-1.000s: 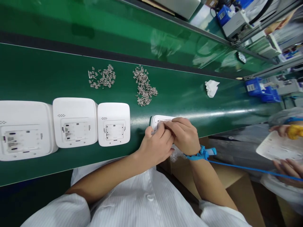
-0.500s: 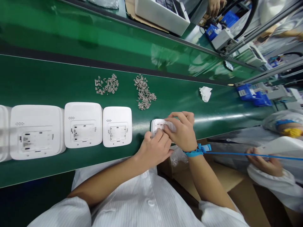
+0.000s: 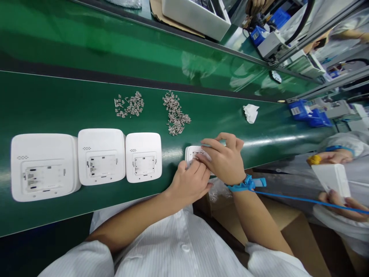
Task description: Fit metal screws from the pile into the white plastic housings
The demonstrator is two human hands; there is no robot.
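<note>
A white device [image 3: 191,151] lies on the green table [image 3: 213,115], partly hidden beneath both hands. My left hand [image 3: 190,180] rests at its near left side, fingers curled against it; what they grip is hidden. My right hand [image 3: 225,159] is over the device's right part, thumb and a finger reaching into the recess, other fingers bent and raised. Whatever small thing it pinches cannot be made out. To the left, three white housings [image 3: 143,157] stand in a row with recessed compartments facing up. Two piles of small metal clips [image 3: 176,115] lie farther back.
Crumpled white paper [image 3: 250,113] lies right of the clips. Blue bins [image 3: 300,110] stand at the far right. A co-worker's hands hold a white housing [image 3: 334,179] at the right edge. Behind the dark rail is a white box [image 3: 196,17]. A cardboard box is below the table edge.
My right hand has shifted slightly right, and the translucent piece at its fingertips no longer shows. The leftmost housing has left view. The co-worker's white housing is raised and tilted differently.
</note>
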